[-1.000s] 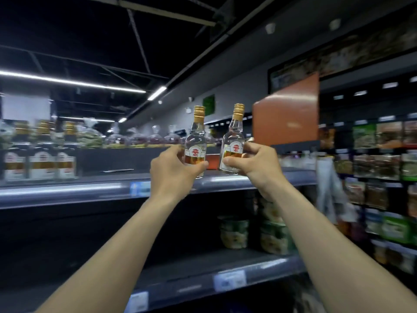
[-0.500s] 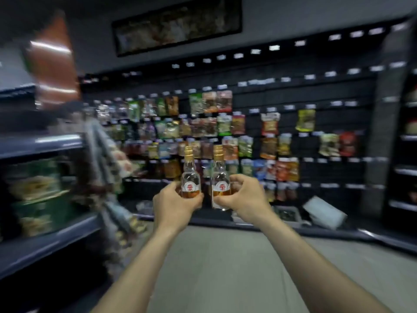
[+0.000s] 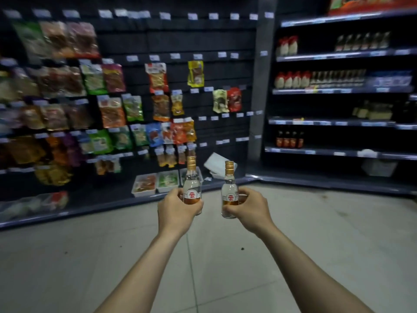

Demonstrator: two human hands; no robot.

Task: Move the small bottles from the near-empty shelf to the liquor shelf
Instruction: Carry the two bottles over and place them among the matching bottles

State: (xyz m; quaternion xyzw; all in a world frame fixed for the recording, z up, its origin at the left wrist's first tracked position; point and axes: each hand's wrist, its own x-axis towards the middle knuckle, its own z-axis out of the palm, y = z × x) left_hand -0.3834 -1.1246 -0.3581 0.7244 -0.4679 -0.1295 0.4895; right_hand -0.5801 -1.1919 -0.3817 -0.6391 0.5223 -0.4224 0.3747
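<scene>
Two small clear glass bottles with gold screw caps were carried upright over the aisle floor, presumably so both could be shelved in one trip. The left bottle (image 3: 192,185) was clasped low in the left hand (image 3: 178,210); the right bottle (image 3: 229,191) was likewise clasped in the right hand (image 3: 249,208). A dark shelving unit stocked with bottles (image 3: 334,91) stood ahead to the right, well apart. Nothing blocked the pale tiled floor (image 3: 316,233); hanging snack packets (image 3: 112,109) filled the left wall.
</scene>
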